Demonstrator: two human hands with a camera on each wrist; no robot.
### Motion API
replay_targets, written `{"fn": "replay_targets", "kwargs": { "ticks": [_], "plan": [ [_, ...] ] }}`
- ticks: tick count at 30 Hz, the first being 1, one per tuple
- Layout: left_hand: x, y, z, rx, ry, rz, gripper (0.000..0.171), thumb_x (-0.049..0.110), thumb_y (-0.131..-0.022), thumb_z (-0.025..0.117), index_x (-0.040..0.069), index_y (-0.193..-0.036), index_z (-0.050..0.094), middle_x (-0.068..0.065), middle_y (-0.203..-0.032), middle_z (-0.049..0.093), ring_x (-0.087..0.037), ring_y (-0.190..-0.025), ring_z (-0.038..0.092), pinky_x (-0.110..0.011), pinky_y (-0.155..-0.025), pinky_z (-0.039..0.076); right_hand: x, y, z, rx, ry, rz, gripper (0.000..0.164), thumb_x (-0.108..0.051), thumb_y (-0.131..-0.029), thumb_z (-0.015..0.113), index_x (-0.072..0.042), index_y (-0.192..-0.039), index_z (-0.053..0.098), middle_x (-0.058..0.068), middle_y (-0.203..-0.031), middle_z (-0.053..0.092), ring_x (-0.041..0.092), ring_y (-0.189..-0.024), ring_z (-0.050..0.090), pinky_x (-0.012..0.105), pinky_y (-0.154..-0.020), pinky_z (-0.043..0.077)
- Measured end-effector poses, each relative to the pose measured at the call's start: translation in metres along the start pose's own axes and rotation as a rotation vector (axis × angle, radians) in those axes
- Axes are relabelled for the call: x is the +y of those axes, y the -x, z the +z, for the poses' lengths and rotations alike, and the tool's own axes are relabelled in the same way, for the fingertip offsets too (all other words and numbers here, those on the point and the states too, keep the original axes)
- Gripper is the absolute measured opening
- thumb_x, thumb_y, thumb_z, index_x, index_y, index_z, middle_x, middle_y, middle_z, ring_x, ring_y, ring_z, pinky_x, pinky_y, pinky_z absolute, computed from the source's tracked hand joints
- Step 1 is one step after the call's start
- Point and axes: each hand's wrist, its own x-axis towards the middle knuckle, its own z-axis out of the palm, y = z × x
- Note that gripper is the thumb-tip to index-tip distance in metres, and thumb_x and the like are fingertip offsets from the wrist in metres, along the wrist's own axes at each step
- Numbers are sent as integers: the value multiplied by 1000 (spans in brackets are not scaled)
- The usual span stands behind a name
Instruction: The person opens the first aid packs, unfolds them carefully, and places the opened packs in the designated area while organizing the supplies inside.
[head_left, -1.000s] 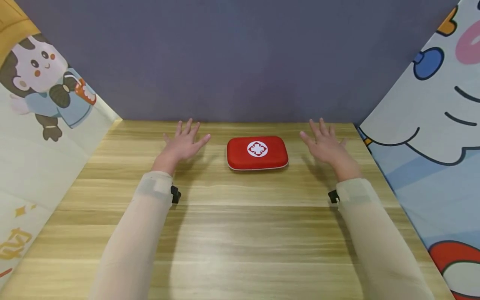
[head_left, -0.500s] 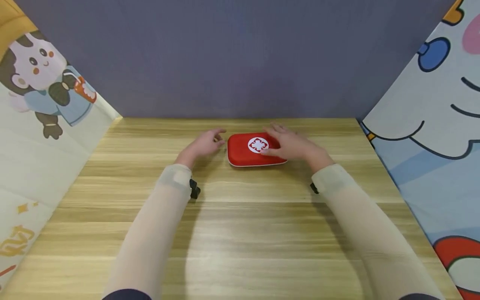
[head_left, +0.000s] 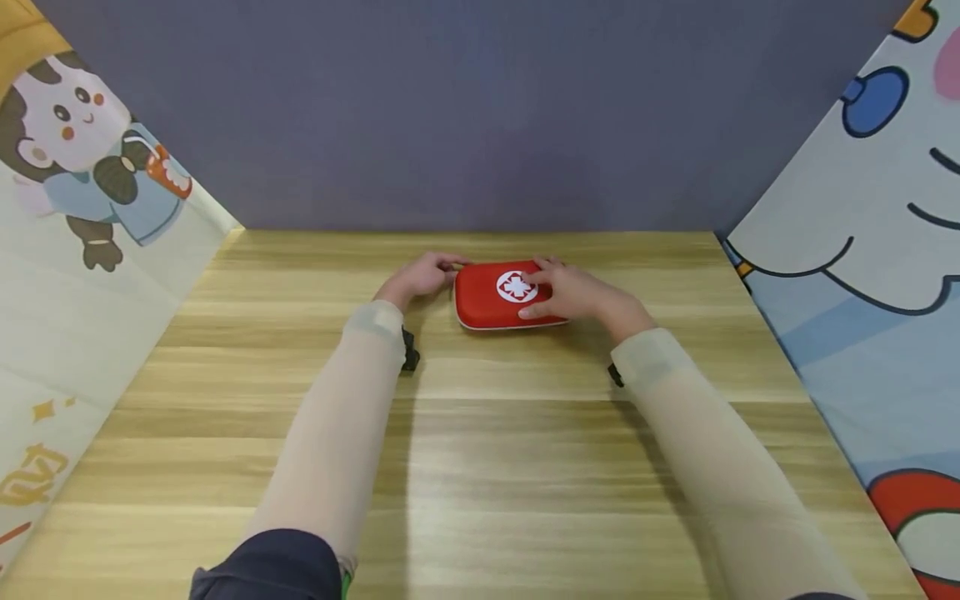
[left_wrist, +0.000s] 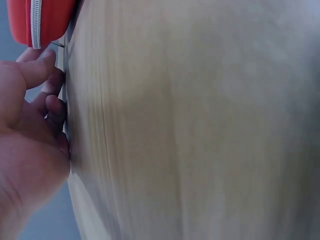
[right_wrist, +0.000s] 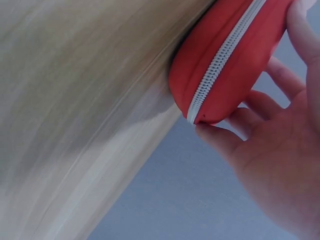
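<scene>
Case (head_left: pixel 480 300): red, rounded, lay flat on the table (head_left: pixel 495 467) near its far edge, at 12 o'clock from the wearer. White round badge (head_left: pixel 517 287) faced up, a little toward 3 o'clock on the lid, with 1 red-and-white cross mark inside.

Right hand (head_left: pixel 581 292) gripped the case at its 3 o'clock end: fingers spread and bent round it, thumb on the lid near the 5 o'clock corner, 1 fingertip close by the badge. Right wrist view had 1 finger against the case end, right at the zip (right_wrist: pixel 215 70). Zip was pale, teeth meshed along the stretch visible there.

Left hand (head_left: pixel 423 277) sat at the case's 9 o'clock end. Fingers loosely bent, not gripping; 1 finger reached along the 10 o'clock corner. Left wrist view put the thumb just beside the case; can't tell if the fingertips touched.

Both forearms came in from 6 o'clock in pale sleeves, left sleeve (head_left: pixel 330 425) and right sleeve (head_left: pixel 720 442). 1 small black block at each wrist, left block (head_left: pixel 410 350) and right block (head_left: pixel 616 375).

Surroundings: grey wall (head_left: pixel 480 117) at 12 o'clock past the table. Left panel (head_left: pixel 67 325) at 10 o'clock, printed with a cartoon figure. Right panel (head_left: pixel 885 358) at 2 o'clock, cartoon print in white and blue.
</scene>
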Motion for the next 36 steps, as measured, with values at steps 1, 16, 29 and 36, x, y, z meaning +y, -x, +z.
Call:
{"fn": "replay_targets", "kwargs": {
  "ticks": [1,16,29,36],
  "plan": [
    [0,-1,0,1,15,-2,45,11,-108,51,23,-150,63,-9,-114,63,-21,-98,53,-38,-95,42,0,-1,0,-2,0,4,82,-48,-95,77,-18,-164,44,15,-180,12,45,-166,7,65,-131,23],
    [0,-3,-1,35,-13,-64,25,28,-112,48,15,-122,67,-6,-121,66,-26,-123,57,-63,-133,6,2,-4,1,49,116,31,85,-58,-93,76,-20,-162,47,14,-179,19,45,-164,18,66,-127,30],
    [-2,-1,-6,-77,-98,60,23,19,-111,51,7,-107,70,-9,-112,64,-22,-103,52,-37,-96,42,1,4,5,96,236,53,87,-67,-89,75,-24,-160,50,14,-175,31,42,-161,30,63,-125,35],
    [-5,17,-9,-121,-148,119,23,18,-110,56,6,-92,63,-8,-98,56,-22,-91,48,-37,-85,40,-2,8,7,125,279,82,88,-73,-89,71,-26,-160,49,17,-173,35,43,-158,36,62,-122,40]
  ]
}}
